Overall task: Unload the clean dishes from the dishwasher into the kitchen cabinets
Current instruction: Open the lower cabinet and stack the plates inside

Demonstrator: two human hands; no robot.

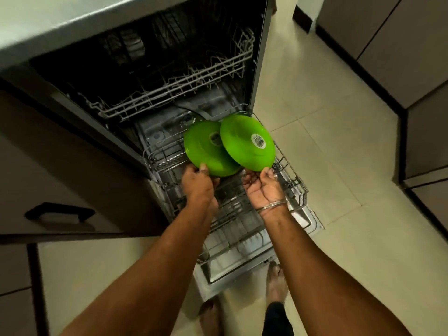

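Observation:
Two bright green plates are held above the pulled-out lower rack (294,187) of the open dishwasher. My left hand (197,181) grips the near rim of the left green plate (206,154), whose underside faces me. My right hand (263,187) pinches the lower rim of the right green plate (244,145), which overlaps the left one and carries a white barcode sticker on its underside. A metal bangle sits on my right wrist. The rack below looks bare of dishes where it shows. The upper rack (169,90) is partly slid out and also looks bare.
The lowered dishwasher door (308,221) lies over the tiled floor in front of my bare feet. A grey countertop (72,23) runs above the machine. A brown drawer with a black handle (59,212) is at the left. Dark cabinets (400,57) line the right side.

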